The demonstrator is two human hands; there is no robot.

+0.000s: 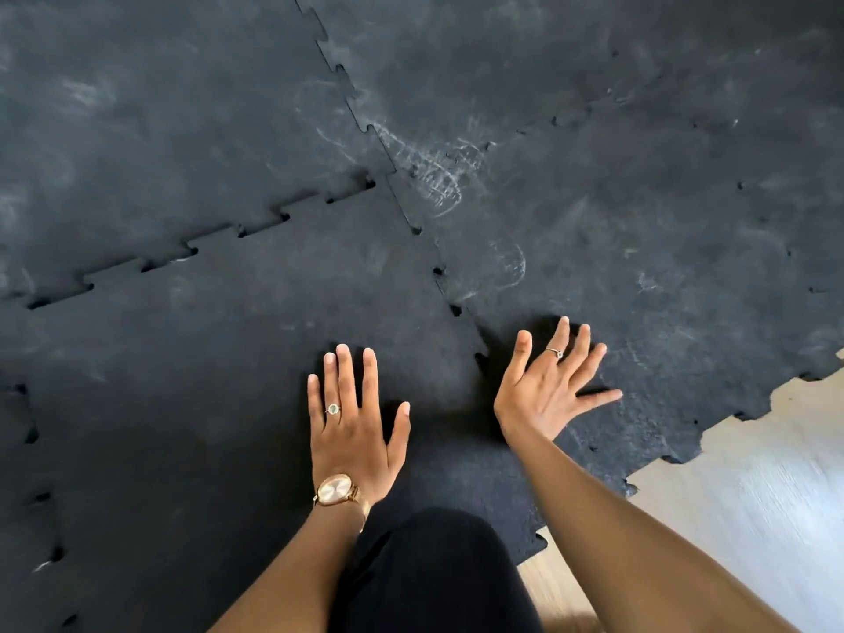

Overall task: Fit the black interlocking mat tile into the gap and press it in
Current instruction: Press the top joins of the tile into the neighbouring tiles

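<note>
Black mats (pixel 593 107) cover most of the floor, scuffed with pale marks, and bare wood floor (pixel 753 495) shows at the right. My tile (pixel 205 381) lies under me in the gap, its toothed edges meeting the neighbours, with small openings along the upper seam (pixel 237 230). My left hand (pixel 351 431) lies flat on it, grip released, fingers spread. My right hand (pixel 548 395) sits open across the right seam, also grasping nothing. A watch (pixel 335 490) is on my left wrist.
</note>
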